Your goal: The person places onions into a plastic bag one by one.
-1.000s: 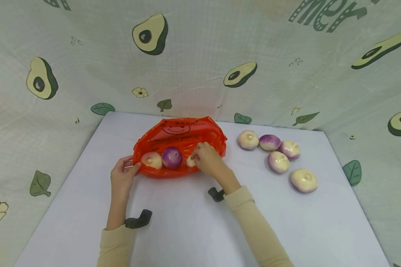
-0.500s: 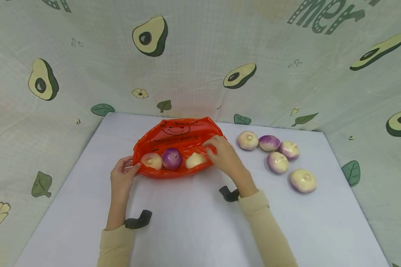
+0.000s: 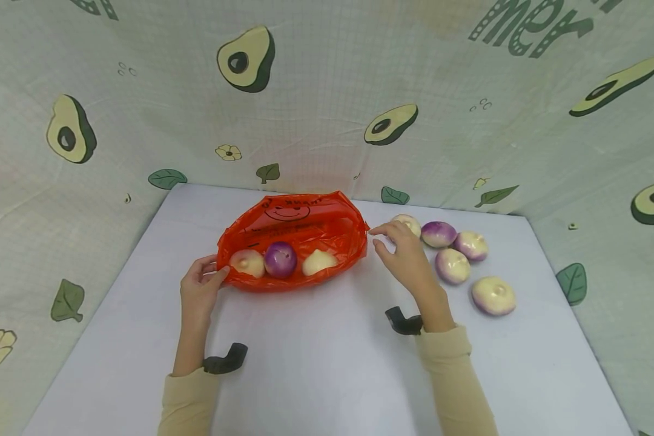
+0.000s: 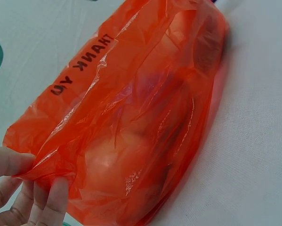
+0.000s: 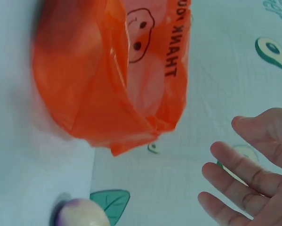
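A red plastic bag [image 3: 316,214] with black print and a smiling face lies with its mouth toward me. Inside it sit a pale turnip [image 3: 247,263], a purple turnip [image 3: 280,260] and another pale turnip [image 3: 319,261] in a row. My left hand [image 3: 201,284] pinches the bag's left edge between thumb and fingers, which the left wrist view shows closely. Just right of the bag, my right hand [image 3: 406,257] is in the air with relaxed, spread fingers and nothing in them. It partly covers a pale turnip [image 3: 409,223] behind it.
Several more turnips lie on the right of the white table [image 3: 316,363]: a purple one [image 3: 438,234], pale ones and a nearest pale one [image 3: 493,296]. A patterned cloth [image 3: 327,72] with avocados rises behind. Dark wrist devices [image 3: 404,321] sit on both wrists.
My right hand has let go of the pale turnip inside the bag, come out and moved right toward the loose turnips. My left hand stays on the bag's edge.
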Demonstrator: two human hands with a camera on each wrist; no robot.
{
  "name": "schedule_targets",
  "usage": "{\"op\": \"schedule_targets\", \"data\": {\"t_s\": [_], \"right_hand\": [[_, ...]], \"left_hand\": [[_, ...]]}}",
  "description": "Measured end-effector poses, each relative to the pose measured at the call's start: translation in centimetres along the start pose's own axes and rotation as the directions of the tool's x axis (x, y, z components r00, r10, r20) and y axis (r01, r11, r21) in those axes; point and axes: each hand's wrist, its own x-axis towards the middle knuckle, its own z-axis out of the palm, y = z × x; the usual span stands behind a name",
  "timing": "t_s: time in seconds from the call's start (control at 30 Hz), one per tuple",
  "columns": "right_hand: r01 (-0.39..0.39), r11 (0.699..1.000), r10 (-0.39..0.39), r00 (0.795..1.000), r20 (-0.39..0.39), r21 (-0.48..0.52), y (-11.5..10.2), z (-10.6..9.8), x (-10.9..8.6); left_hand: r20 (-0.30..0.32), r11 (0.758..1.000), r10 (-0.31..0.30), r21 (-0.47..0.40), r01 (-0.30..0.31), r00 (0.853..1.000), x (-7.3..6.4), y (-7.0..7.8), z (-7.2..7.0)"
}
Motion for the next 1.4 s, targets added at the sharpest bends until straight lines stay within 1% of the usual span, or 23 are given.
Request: {"op": "schedule_targets", "data": {"t_s": [0.13, 0.23, 0.47, 0.67, 0.77, 0.9, 1.0, 1.13, 1.3, 1.4], "right_hand": [[0.011, 1.0, -0.011, 0.999, -0.048, 0.007, 1.5, -0.4, -0.5], [-0.012, 1.0, 0.012, 0.998, -0.063, -0.002, 2.5, -0.9, -0.9], [-0.081, 0.997, 0.08, 0.995, -0.058, -0.006, 4.6, -1.9, -2.1], [-0.124, 0.991, 0.12, 0.989, -0.084, -0.042, 6.3, -2.4, -2.8], [-0.126, 0.99, 0.12, 0.988, -0.099, -0.06, 7.3, -2.6, -3.1], [-0.138, 0.989, 0.132, 0.985, -0.111, -0.049, 8.5, -2.9, -3.6], [-0.17, 0.985, 0.166, 0.98, -0.112, -0.034, 9.2, -3.2, -4.1], [-0.209, 0.977, 0.203, 0.973, -0.11, -0.044, 10.2, -3.6, -4.7], [-0.231, 0.972, 0.224, 0.968, -0.113, -0.052, 11.4, -4.0, -5.2], [-0.259, 0.965, 0.253, 0.962, -0.107, -0.049, 12.1, -4.2, -5.5]], "left_hand": [[0.0, 1.0, 0.0, -0.003, 0.0, 1.0, 0.0, -0.1, 0.0], [0.003, 1.0, -0.001, -0.013, 0.001, 1.0, 0.0, -0.2, 0.0], [0.003, 1.0, 0.013, -0.011, -0.013, 1.0, 0.2, -0.4, 0.1], [0.004, 1.0, 0.019, -0.001, -0.019, 1.0, 0.2, -0.5, 0.1], [0.003, 1.0, 0.019, 0.005, -0.019, 1.0, 0.2, -0.5, 0.1], [0.002, 1.0, 0.019, 0.004, -0.019, 1.0, 0.2, -0.5, 0.1], [0.005, 1.0, 0.015, 0.001, -0.015, 1.0, 0.2, -0.4, 0.1], [0.007, 1.0, 0.006, 0.0, -0.006, 1.0, 0.2, -0.3, 0.1], [0.007, 1.0, 0.009, 0.003, -0.009, 1.0, 0.3, -0.3, 0.1], [0.01, 1.0, 0.012, 0.001, -0.012, 1.0, 0.3, -0.4, 0.1]]}}
